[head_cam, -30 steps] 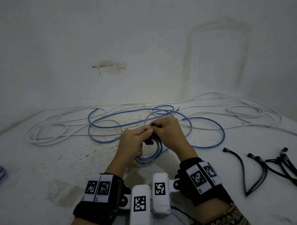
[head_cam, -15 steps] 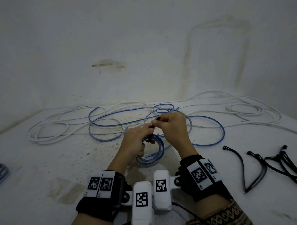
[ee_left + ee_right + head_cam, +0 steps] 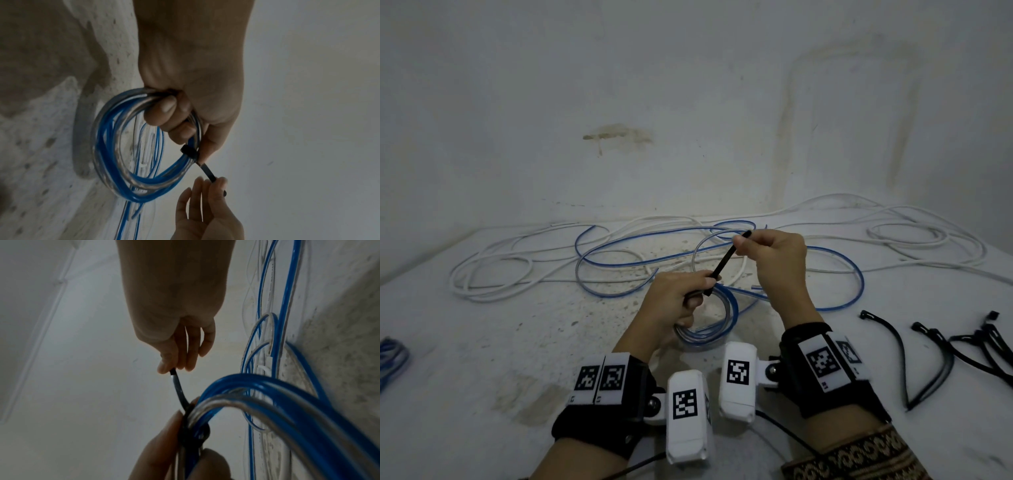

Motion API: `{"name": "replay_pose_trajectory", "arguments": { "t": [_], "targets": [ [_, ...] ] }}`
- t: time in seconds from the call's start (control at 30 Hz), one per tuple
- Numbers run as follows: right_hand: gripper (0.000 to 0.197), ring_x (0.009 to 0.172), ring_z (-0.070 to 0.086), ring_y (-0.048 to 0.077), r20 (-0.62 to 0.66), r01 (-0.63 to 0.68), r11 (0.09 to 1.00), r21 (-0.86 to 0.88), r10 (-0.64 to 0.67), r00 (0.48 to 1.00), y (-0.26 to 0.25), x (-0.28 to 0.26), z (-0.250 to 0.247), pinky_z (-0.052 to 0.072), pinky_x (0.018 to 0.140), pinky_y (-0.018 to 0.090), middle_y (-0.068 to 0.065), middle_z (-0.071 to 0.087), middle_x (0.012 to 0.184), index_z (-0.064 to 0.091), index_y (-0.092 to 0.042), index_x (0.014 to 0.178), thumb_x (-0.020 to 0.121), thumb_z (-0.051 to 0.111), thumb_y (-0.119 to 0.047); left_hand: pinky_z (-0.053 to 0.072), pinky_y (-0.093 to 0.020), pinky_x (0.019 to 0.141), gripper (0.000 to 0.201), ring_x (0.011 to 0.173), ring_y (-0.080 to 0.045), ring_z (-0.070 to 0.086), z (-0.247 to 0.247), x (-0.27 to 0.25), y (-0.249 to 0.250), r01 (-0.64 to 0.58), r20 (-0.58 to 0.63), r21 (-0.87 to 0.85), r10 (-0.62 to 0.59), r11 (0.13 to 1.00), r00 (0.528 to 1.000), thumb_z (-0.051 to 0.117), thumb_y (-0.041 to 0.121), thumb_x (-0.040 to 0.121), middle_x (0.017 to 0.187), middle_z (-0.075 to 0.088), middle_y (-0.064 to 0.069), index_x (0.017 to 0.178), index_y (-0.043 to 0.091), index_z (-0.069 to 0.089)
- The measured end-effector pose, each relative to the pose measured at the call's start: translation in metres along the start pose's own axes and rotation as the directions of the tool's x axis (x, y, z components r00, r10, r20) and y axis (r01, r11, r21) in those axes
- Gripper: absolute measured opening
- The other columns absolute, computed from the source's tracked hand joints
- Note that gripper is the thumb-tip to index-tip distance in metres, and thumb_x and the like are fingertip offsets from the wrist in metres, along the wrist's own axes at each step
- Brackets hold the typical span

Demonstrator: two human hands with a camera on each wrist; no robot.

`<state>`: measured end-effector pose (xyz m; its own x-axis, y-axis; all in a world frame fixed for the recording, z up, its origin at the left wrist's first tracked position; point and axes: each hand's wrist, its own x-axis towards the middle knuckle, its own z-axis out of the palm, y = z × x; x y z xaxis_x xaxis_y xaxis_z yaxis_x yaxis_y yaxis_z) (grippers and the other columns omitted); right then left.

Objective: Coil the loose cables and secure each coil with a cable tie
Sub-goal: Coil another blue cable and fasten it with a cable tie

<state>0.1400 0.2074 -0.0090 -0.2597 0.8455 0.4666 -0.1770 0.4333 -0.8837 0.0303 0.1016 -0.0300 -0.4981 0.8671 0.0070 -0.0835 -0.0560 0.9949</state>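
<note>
A small coil of blue and clear cable is gripped in my left hand, just above the floor. A black cable tie is wrapped round the coil beside my left thumb. My right hand pinches the tie's free tail up and to the right of the coil, and the tail runs straight between the hands. Loose blue cable still trails from the coil across the floor.
Loose white cables sprawl along the wall from left to right. Several black cable ties lie on the floor at the right. Another blue coil shows at the left edge. A stained wall rises close behind.
My right hand has drawn the tie's tail up and to the right, away from the left hand. The strap now stretches out between them; the coil stays in my left hand.
</note>
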Motion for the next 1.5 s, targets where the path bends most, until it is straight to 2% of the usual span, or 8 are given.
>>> {"name": "replay_pose_trajectory", "arguments": {
  "t": [0.13, 0.27, 0.53, 0.83, 0.97, 1.17, 1.27, 1.5],
  "targets": [
    [0.025, 0.068, 0.065, 0.016, 0.286, -0.170, 0.985, 0.011, 0.160, 0.945, 0.003, -0.001, 0.002, 0.050, 0.066, 0.026, 0.011, 0.068, 0.072, 0.071, -0.008, 0.074, 0.083, 0.070, -0.031, 0.018, -0.015, 0.031, 0.017, 0.029, -0.003, 0.023, -0.006, 0.006, 0.002, -0.001, -0.029, -0.156, -0.003, 0.988, 1.000, 0.055, 0.014, 0.091, 0.043, 0.037, 0.005, 0.094, 0.000, 0.064],
    [0.029, 0.071, 0.066, 0.019, 0.568, -0.236, 0.944, -0.230, 0.328, 0.755, 0.004, -0.013, 0.011, 0.053, 0.068, 0.033, 0.014, 0.069, 0.081, 0.067, -0.002, 0.097, 0.089, 0.063, -0.030, 0.021, -0.016, 0.031, 0.023, 0.028, -0.004, 0.021, -0.011, 0.010, 0.007, 0.014, -0.015, -0.353, -0.021, 0.936, 1.000, 0.047, 0.022, 0.095, 0.044, 0.037, 0.004, 0.076, 0.010, 0.053],
    [0.016, 0.049, 0.060, 0.019, 0.430, -0.359, 0.933, -0.016, 0.330, 0.840, 0.000, -0.015, 0.013, 0.054, 0.055, 0.030, 0.011, 0.059, 0.062, 0.062, -0.002, 0.077, 0.092, 0.057, -0.008, 0.055, -0.029, 0.060, 0.020, 0.057, -0.016, 0.062, -0.015, 0.009, 0.007, -0.030, 0.045, -0.349, 0.049, 0.937, 0.998, 0.043, 0.008, 0.095, 0.072, 0.062, -0.009, 0.095, -0.003, 0.060],
    [0.017, 0.063, 0.059, 0.018, 0.381, -0.406, 0.913, -0.030, 0.386, 0.840, -0.004, -0.012, 0.025, 0.056, 0.063, 0.030, 0.008, 0.059, 0.066, 0.064, -0.006, 0.074, 0.088, 0.065, -0.016, 0.047, -0.030, 0.063, 0.024, 0.059, -0.010, 0.055, -0.019, 0.001, 0.014, -0.069, -0.142, -0.193, 0.042, 0.979, 0.989, 0.037, 0.012, 0.101, 0.072, 0.055, -0.004, 0.087, 0.006, 0.057],
    [0.016, 0.056, 0.055, 0.008, 0.492, -0.330, 0.934, -0.137, 0.354, 0.795, -0.026, -0.010, 0.055, 0.048, 0.057, 0.024, -0.003, 0.059, 0.057, 0.065, -0.011, 0.070, 0.085, 0.068, -0.016, 0.045, -0.028, 0.061, 0.031, 0.064, -0.012, 0.057, -0.044, -0.006, 0.037, -0.142, -0.364, 0.024, 0.141, 0.990, 0.921, 0.037, 0.013, 0.102, 0.072, 0.060, -0.003, 0.078, 0.013, 0.056],
    [0.015, 0.050, 0.052, 0.015, 0.616, -0.203, 0.977, -0.059, 0.196, 0.763, -0.067, -0.037, 0.188, 0.050, 0.053, 0.022, 0.010, 0.054, 0.057, 0.066, 0.008, 0.075, 0.080, 0.071, -0.005, 0.048, -0.023, 0.055, 0.026, 0.066, -0.016, 0.053, -0.162, -0.052, 0.077, -0.181, -0.585, 0.455, 0.446, 0.872, 0.677, 0.044, 0.010, 0.098, 0.070, 0.059, -0.005, 0.080, 0.013, 0.062],
    [0.023, 0.049, 0.052, 0.015, 0.689, -0.195, 0.980, -0.048, 0.174, 0.703, -0.076, -0.067, 0.252, 0.052, 0.054, 0.026, 0.007, 0.054, 0.054, 0.061, -0.005, 0.059, 0.076, 0.075, -0.004, 0.056, -0.040, 0.067, 0.019, 0.071, -0.024, 0.058, -0.230, -0.086, 0.085, -0.059, -0.596, 0.641, 0.545, 0.765, 0.590, 0.052, 0.007, 0.093, 0.074, 0.062, -0.014, 0.091, -0.001, 0.069],
    [0.027, 0.051, 0.057, 0.011, 0.826, -0.054, 0.962, -0.268, 0.258, 0.500, -0.072, -0.127, 0.357, 0.054, 0.063, 0.029, 0.004, 0.058, 0.053, 0.054, -0.007, 0.063, 0.080, 0.073, -0.016, 0.045, -0.036, 0.067, 0.030, 0.074, -0.032, 0.060, -0.336, -0.134, 0.062, 0.413, -0.645, 0.754, 0.454, 0.511, 0.615, 0.053, 0.013, 0.095, 0.083, 0.067, -0.027, 0.081, -0.009, 0.066]
  ]
}}
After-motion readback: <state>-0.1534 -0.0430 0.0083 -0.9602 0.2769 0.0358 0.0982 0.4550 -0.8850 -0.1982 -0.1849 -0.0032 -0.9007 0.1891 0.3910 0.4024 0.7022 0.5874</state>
